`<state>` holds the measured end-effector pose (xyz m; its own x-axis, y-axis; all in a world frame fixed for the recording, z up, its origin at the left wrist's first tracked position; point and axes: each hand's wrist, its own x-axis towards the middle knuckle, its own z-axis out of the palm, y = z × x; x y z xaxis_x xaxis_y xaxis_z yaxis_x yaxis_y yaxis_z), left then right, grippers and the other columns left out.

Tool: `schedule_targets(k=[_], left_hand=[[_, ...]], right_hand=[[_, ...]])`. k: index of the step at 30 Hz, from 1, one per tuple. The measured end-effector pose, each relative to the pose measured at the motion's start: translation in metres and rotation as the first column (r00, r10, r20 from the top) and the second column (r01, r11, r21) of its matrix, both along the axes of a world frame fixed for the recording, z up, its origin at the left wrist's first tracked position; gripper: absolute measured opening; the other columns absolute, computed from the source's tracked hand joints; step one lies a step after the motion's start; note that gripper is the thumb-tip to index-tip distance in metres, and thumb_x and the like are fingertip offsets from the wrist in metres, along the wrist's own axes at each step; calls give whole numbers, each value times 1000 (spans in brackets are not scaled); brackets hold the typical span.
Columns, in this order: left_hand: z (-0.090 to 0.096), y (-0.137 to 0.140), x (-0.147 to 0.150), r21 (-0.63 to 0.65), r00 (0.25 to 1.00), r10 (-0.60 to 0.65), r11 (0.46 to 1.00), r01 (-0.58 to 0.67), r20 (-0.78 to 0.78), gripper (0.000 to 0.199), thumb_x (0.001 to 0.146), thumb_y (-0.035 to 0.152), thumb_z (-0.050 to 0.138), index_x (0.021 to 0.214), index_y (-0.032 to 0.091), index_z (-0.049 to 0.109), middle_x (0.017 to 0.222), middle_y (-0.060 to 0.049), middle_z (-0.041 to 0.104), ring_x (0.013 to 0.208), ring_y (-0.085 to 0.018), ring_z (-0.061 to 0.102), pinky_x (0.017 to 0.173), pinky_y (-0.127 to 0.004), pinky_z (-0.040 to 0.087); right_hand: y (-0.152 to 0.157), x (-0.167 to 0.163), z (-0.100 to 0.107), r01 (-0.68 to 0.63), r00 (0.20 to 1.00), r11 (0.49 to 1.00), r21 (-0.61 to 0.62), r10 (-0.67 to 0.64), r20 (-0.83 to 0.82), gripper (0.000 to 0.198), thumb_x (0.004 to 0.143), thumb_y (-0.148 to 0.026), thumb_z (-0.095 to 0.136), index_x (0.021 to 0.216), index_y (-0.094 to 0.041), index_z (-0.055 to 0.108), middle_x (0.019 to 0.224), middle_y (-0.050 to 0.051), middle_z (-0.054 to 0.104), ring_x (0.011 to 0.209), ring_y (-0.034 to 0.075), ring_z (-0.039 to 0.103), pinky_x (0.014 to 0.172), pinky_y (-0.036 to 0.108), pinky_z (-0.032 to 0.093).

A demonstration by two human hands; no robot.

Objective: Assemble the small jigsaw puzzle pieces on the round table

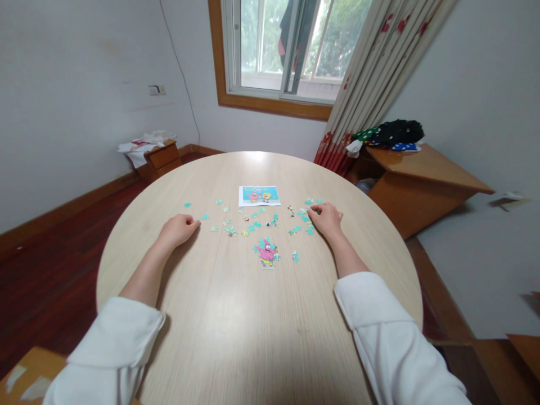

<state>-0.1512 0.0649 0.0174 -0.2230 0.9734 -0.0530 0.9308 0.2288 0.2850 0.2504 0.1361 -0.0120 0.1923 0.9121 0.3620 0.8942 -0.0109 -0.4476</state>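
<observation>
Loose jigsaw puzzle pieces (255, 225), mostly turquoise, lie scattered across the middle of the round table. Nearer to me is a joined part of the puzzle (266, 251) with a pink starfish figure. Left of the pieces, my left hand (179, 230) rests at the tabletop with its fingers curled together; whatever they might hold is hidden. On the other side, my right hand (327, 219) pinches at the edge of a cluster of turquoise pieces (302, 214), its fingertips on a puzzle piece. A small pair of pieces (295, 256) sits to the right of the starfish part.
Behind the pieces lies a reference picture (260, 196) of the cartoon on the pale wooden table (236, 326). A tilted brown cabinet (405, 191) with clothes (396, 135) stands at the right, a small drawer unit (162, 157) at the far left. A curtain (371, 73) hangs by the window.
</observation>
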Motion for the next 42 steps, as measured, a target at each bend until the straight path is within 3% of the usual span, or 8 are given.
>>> schedule_targets(k=[11,17,25,33,42], left_hand=[[-4,1,-2,20,1000,-14,1000,14,0,33,75,44,40,60,19,54,63,-5,60,61,-17,52,54,-26,30],[-3,1,-1,22,1000,-14,1000,14,2,33,76,45,41,61,19,55,63,-5,60,61,-17,52,54,-26,31],[-1,0,0,12,1000,-6,1000,6,-8,32,76,44,41,62,19,55,64,-5,60,61,-18,53,53,-26,30],[0,0,1,12,1000,-4,1000,5,-7,32,76,43,41,63,19,57,65,-6,61,62,-19,54,53,-26,31],[-1,1,0,9,1000,-7,1000,8,-18,34,76,44,41,65,19,60,66,-6,62,63,-19,55,55,-27,32]], right_hand=[[3,-1,0,29,1000,996,-85,-29,2,23,77,-31,51,91,-22,67,104,7,62,100,25,50,84,44,32],[2,-3,-1,45,999,995,-89,-42,29,25,78,-39,52,90,-21,65,104,8,59,100,27,46,85,46,29],[7,-4,-2,89,995,987,-132,-83,46,19,78,-34,55,88,-21,65,106,9,57,101,27,44,87,45,26],[3,-5,3,123,982,983,-138,-101,157,25,80,-35,54,97,-18,63,108,12,58,104,28,44,85,43,25],[3,-8,4,108,977,981,-160,-74,202,21,83,-33,50,86,-19,65,101,11,58,97,26,45,80,40,24]])
